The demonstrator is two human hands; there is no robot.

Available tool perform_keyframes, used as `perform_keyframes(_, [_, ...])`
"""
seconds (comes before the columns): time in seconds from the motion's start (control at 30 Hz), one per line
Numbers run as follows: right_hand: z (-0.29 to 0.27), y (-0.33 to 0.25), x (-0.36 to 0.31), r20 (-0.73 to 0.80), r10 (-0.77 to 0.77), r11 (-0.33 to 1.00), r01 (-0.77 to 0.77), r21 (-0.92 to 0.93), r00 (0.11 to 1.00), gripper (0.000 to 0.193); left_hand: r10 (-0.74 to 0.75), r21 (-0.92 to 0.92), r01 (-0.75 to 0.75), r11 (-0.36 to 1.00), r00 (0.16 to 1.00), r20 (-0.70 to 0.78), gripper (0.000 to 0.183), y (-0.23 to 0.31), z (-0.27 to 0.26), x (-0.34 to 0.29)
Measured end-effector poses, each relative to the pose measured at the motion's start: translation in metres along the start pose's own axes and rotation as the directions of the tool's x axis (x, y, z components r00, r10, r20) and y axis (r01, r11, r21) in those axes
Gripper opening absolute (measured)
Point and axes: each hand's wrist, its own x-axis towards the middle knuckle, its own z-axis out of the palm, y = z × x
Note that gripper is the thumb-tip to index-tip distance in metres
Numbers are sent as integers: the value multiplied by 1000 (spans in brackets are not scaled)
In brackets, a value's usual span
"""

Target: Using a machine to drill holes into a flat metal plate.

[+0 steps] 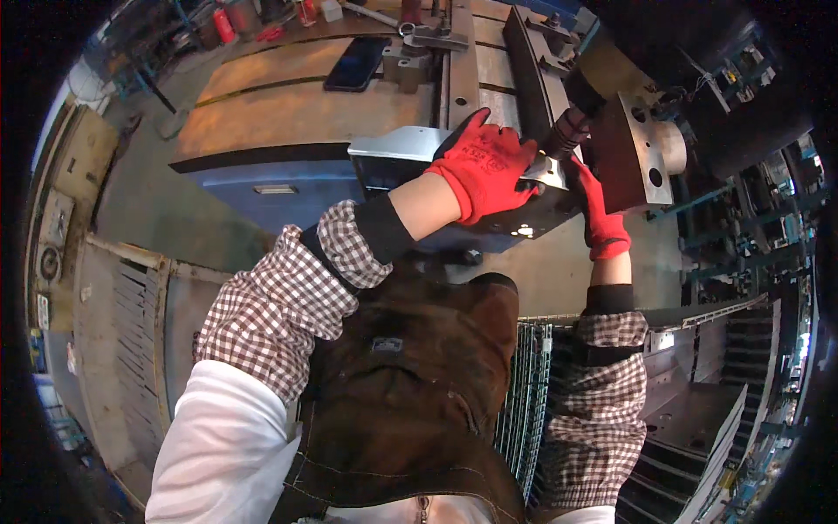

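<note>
My left hand (pixel 491 170), in a red glove with dark fingertips, is closed over a shiny metal part (pixel 548 172) at the machine table's near edge. My right hand (pixel 604 214), also red-gloved, reaches up on the right of that part. Its fingers look curled against the part's right side, though their tips are partly hidden. Just above the part is a dark cylindrical tool (pixel 569 131). Close by on the right of my right hand stands a heavy metal block (pixel 635 150) with round holes. Beside my left wrist runs a silver-grey metal bracket (pixel 397 144).
A machine table (pixel 271 113) with long slots spreads ahead. On it lie a black phone (pixel 358 64), a clamp block (pixel 407 68) and a wrench (pixel 371 15). Metal rails (pixel 532 74) run away from me. Wire mesh (pixel 524 402) and a metal bin (pixel 698 410) are lower right.
</note>
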Motion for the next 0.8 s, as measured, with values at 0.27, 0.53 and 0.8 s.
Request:
perform_keyframes(0.27, [-5, -27, 24, 55, 134, 976, -141, 166, 989, 59, 34, -83, -38, 996, 998, -57, 71, -11, 6, -9])
perform_keyframes(0.53, [7, -41, 23, 133, 24, 999, -20, -37, 991, 40, 176, -71, -189, 979, 972, -155, 73, -43, 11, -34])
perform_keyframes(0.8, [9, -19, 16, 82, 82, 979, -96, 181, 993, 42, 181, -68, -198, 978, 963, -201, 73, -33, 17, -26])
